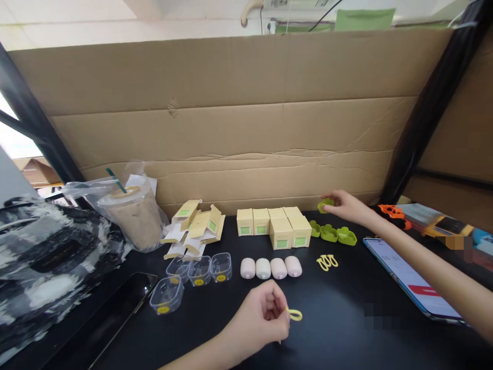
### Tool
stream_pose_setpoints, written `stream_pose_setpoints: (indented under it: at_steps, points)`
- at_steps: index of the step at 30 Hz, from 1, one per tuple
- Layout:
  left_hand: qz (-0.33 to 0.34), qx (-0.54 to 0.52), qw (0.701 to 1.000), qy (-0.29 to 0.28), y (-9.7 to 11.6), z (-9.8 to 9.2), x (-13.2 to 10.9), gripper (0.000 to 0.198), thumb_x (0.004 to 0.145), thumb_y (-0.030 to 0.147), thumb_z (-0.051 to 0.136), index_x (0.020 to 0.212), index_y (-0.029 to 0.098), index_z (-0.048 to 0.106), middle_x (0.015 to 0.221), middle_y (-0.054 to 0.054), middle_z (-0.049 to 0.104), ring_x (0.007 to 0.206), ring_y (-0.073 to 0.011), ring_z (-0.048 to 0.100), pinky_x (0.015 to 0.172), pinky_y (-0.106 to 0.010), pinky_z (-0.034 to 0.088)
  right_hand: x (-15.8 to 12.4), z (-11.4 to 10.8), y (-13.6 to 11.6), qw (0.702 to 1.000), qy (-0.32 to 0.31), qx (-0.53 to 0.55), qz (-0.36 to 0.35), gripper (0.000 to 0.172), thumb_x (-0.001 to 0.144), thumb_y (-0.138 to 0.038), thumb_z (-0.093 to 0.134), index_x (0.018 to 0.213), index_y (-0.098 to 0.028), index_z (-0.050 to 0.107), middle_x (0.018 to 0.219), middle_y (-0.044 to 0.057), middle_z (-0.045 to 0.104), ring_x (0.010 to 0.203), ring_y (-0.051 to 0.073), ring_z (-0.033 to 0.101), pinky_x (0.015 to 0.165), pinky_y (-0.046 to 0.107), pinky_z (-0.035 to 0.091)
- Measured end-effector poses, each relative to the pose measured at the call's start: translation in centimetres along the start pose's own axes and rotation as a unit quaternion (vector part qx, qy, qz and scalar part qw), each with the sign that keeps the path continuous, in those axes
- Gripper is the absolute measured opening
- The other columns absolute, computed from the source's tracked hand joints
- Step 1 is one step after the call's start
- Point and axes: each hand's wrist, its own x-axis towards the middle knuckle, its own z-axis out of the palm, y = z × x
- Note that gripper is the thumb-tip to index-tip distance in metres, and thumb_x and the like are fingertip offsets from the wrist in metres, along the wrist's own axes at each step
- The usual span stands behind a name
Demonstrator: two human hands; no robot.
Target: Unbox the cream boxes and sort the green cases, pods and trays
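Note:
My left hand (264, 316) is closed at the front middle, pinching a small yellow strap loop (296, 314) whose rounded end sticks out to the right. At the back right, my right hand (344, 206) has its fingers around a green flower-shaped silicone piece (324, 205), partly hidden by the fingers. Just below it, three similar green pieces (329, 233) stand in a row beside the boxes. Three more yellow loops (327, 262) lie in front of those. A row of several pale pink and white rounded cases (263, 268) lies beyond my left hand.
Several small yellow boxes (283, 240) stand at the back, with flattened opened boxes (204, 224) to their left. Clear plastic trays (167, 295) sit at left, near a dark phone (115, 313) and a bagged drink cup (133, 221). A lit phone (412, 280) lies beneath my right forearm. Cardboard (246, 128) walls the back.

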Motion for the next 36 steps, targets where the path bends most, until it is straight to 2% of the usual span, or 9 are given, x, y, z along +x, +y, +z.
stream_pose_setpoints:
  at_steps: [3,8,14,19,21,25,28,32,36]
  points:
    - [-0.006,0.001,1.000,-0.008,0.3,-0.1,0.0,0.024,0.060,0.016,0.067,0.066,0.018,0.044,0.054,0.006,0.051,0.048,-0.0061,0.047,0.048,-0.020,0.034,1.8,1.4,2.5,0.997,-0.063,-0.004,0.054,0.026,0.092,-0.031,0.055,0.114,-0.017,0.057,0.116,0.007,0.059,0.095,0.020,0.061,0.080,0.039,0.052]
    - [-0.006,0.009,1.000,-0.008,0.5,0.0,-0.1,0.024,0.060,0.018,0.067,0.066,0.018,0.044,0.055,0.006,0.051,0.048,-0.0065,0.047,0.048,-0.021,0.034,1.8,2.4,4.7,0.989,-0.120,0.018,0.088,0.028,0.092,-0.031,0.055,0.116,-0.017,0.056,0.118,0.008,0.058,0.097,0.021,0.061,0.081,0.040,0.052]
    - [-0.009,0.018,1.000,-0.009,0.2,-0.1,0.0,0.026,0.061,0.022,0.070,0.067,0.018,0.044,0.055,0.006,0.050,0.047,-0.0058,0.046,0.047,-0.020,0.034,1.3,2.3,4.9,0.990,-0.111,0.048,0.070,0.027,0.092,-0.031,0.055,0.115,-0.018,0.056,0.117,0.007,0.059,0.096,0.020,0.061,0.081,0.040,0.052]
    - [-0.016,0.021,1.000,-0.015,-0.1,0.0,0.2,0.032,0.062,0.035,0.071,0.068,0.018,0.045,0.055,0.005,0.051,0.045,-0.0053,0.046,0.045,-0.019,0.037,-0.8,1.4,1.5,0.998,-0.015,0.059,0.003,0.027,0.092,-0.032,0.054,0.116,-0.018,0.055,0.118,0.008,0.057,0.098,0.020,0.060,0.083,0.041,0.051]
    - [-0.022,0.023,0.999,-0.017,-0.1,0.0,0.2,0.034,0.062,0.041,0.071,0.069,0.018,0.046,0.055,0.005,0.052,0.045,-0.0058,0.046,0.043,-0.019,0.037,-3.0,0.9,-1.2,0.996,-0.026,0.073,-0.050,0.024,0.092,-0.034,0.052,0.108,-0.018,0.060,0.106,0.010,0.062,0.092,0.020,0.060,0.083,0.039,0.050]
    - [-0.022,0.017,0.999,-0.017,-0.2,0.0,0.3,0.039,0.061,0.048,0.071,0.070,0.017,0.049,0.054,0.005,0.052,0.045,-0.0059,0.046,0.042,-0.019,0.036,-9.0,0.8,-7.7,0.961,-0.184,0.109,-0.173,0.012,0.081,-0.030,0.063,0.088,-0.021,0.067,0.083,0.001,0.067,0.077,0.017,0.063,0.072,0.029,0.053]
    - [-0.019,0.010,1.000,-0.019,-0.2,-0.1,0.3,0.042,0.062,0.052,0.071,0.070,0.016,0.050,0.054,0.004,0.053,0.045,-0.0062,0.046,0.043,-0.019,0.036,-12.9,2.2,-10.8,0.920,-0.296,0.125,-0.224,0.021,0.078,-0.019,0.064,0.097,-0.024,0.067,0.085,-0.001,0.067,0.076,0.014,0.063,0.068,0.024,0.052]
    - [-0.011,0.004,1.000,-0.018,-0.3,-0.1,0.2,0.043,0.063,0.055,0.070,0.068,0.016,0.052,0.052,0.004,0.053,0.045,-0.0061,0.046,0.043,-0.019,0.035,-15.3,4.3,-11.4,0.923,-0.291,0.156,-0.198,0.017,0.082,-0.014,0.056,0.094,-0.021,0.066,0.081,0.000,0.068,0.070,0.013,0.063,0.067,0.024,0.051]
    - [-0.016,-0.008,1.000,-0.016,-0.4,0.0,0.3,0.047,0.066,0.055,0.068,0.084,0.013,0.059,0.053,0.004,0.054,0.045,-0.0071,0.046,0.044,-0.020,0.036,-14.6,4.1,-9.8,0.941,-0.262,0.164,-0.141,0.008,0.077,-0.014,0.058,0.081,-0.018,0.064,0.073,-0.001,0.067,0.065,0.012,0.063,0.062,0.022,0.051]
